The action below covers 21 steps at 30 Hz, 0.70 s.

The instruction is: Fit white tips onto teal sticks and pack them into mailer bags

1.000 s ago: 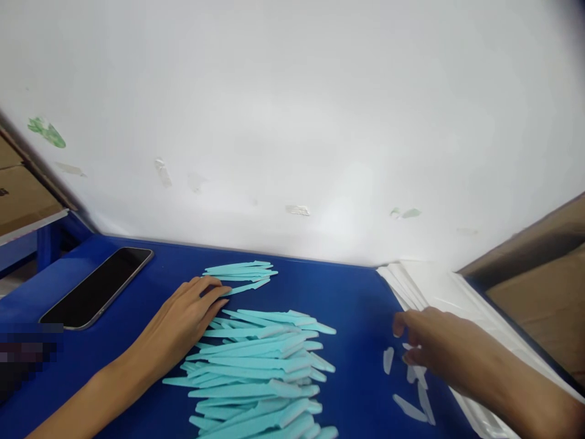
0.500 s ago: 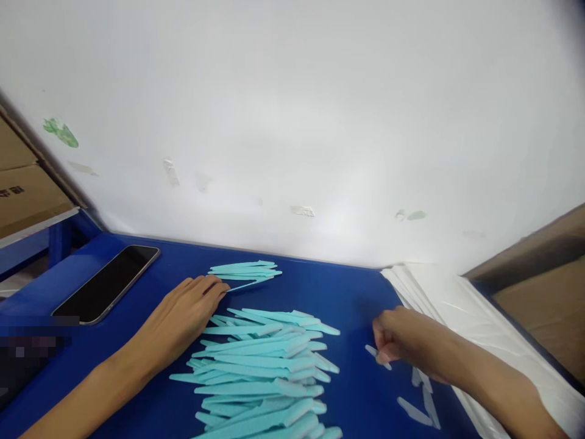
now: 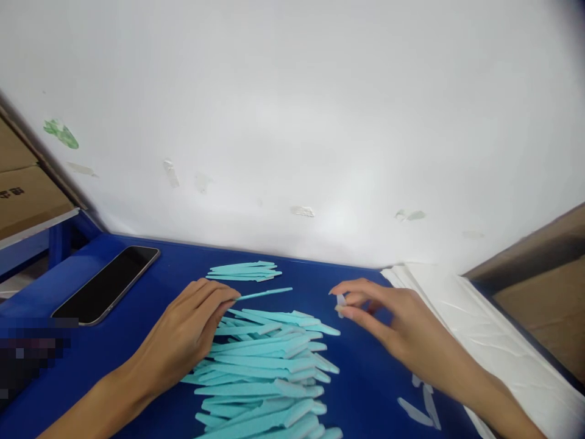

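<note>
My left hand (image 3: 189, 326) pinches the handle end of a turquoise eyebrow razor (image 3: 267, 293), whose thin tip points right. Between the thumb and fingers of my right hand (image 3: 384, 311) is a small translucent blade cover (image 3: 340, 303), apart from the razor tip. Below the left hand's fingers spreads a large pile of turquoise eyebrow razors (image 3: 256, 369), many with pale covers on their right ends. A smaller group of razors (image 3: 244, 271) lies behind the held one. Loose translucent covers (image 3: 414, 411) lie near my right forearm.
A phone (image 3: 109, 283) lies on the blue table (image 3: 365, 396) at the left. White plastic sheeting (image 3: 457, 305) runs along the right edge. A white wall (image 3: 292, 122) rises behind the table. Cardboard boxes stand at the left (image 3: 31, 189) and right (image 3: 543, 311).
My left hand has drawn a razor away from the small group, toward me and right. My right hand has picked a cover up from the table and moved left with it, toward the razor's tip.
</note>
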{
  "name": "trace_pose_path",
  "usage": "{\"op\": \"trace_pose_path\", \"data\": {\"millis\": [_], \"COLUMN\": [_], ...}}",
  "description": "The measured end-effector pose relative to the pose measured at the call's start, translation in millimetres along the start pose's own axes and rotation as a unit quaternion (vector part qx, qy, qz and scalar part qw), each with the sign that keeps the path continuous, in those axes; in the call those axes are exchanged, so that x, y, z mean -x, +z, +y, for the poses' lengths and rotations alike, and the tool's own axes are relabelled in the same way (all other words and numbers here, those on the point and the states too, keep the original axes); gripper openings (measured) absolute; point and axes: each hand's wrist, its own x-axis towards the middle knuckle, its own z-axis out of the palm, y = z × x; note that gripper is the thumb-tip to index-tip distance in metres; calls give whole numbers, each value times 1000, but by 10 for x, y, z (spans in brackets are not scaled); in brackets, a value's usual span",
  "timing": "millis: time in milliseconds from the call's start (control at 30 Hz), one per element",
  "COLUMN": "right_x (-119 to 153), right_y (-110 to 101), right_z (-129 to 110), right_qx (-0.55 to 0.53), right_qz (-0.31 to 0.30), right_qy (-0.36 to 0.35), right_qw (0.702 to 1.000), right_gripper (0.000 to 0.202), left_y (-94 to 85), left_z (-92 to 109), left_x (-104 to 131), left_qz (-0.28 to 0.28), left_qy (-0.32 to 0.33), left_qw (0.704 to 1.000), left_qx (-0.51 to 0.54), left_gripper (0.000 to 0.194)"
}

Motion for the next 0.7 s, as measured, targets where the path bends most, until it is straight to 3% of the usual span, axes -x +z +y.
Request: {"op": "trace_pose_path", "data": {"millis": [167,300,700], "right_x": [50,68,151], "right_y": [170,277,537], "right_z": [-220,-257,-302], "right_qx": [-192,-277,-294], "right_qz": [71,55,-9], "right_qy": [25,42,22], "right_qw": [979,958,956], "right_gripper": [19,23,17], "left_y": [23,17,64], "left_z": [169,265,389], "left_x": [32,51,179], "left_qz": [-14,-22,-18], "left_qy": [19,20,50], "left_qw": [998,997,994], "left_qx": [59,72,91], "left_gripper": [23,24,36]}}
